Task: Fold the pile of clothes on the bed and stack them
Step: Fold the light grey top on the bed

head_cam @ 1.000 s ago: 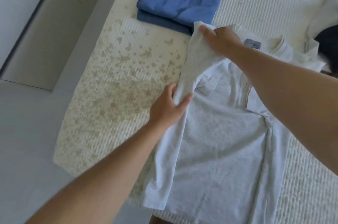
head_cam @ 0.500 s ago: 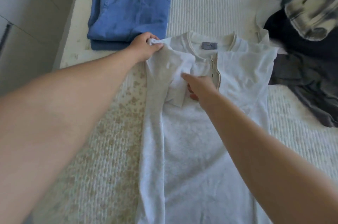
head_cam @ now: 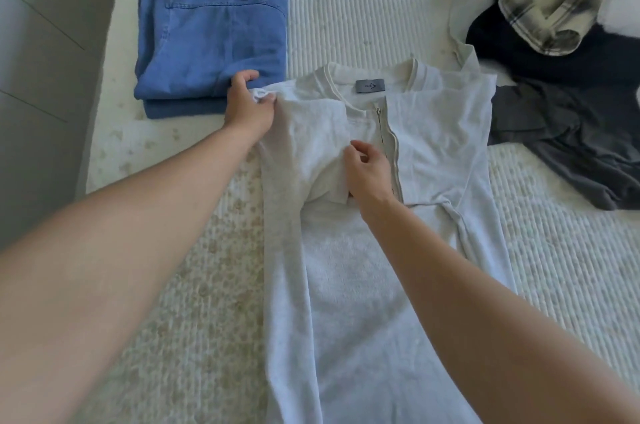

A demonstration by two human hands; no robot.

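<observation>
On the bed (head_cam: 346, 7), folded jeans (head_cam: 214, 25) are already set aside. The shirt (head_cam: 346, 285), half folded, is pinched by the left hand (head_cam: 247, 104) and right hand (head_cam: 369, 170); a pile (head_cam: 571, 94) remains.

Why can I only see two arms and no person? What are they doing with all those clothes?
The camera sits on the person's head and looks down, so you see just their arms, as if through their eyes. They are standing at a bed with a white ribbed cover, folding laundry. Spread in front of them is a pale grey top with a short zip at the neck. The left hand pinches the top's shoulder corner, and the right hand holds the edge of the sleeve that is folded in over the chest. A folded blue denim garment lies beside the left hand. On the right waits a heap of unfolded clothes, dark ones with a checked piece on top.
</observation>
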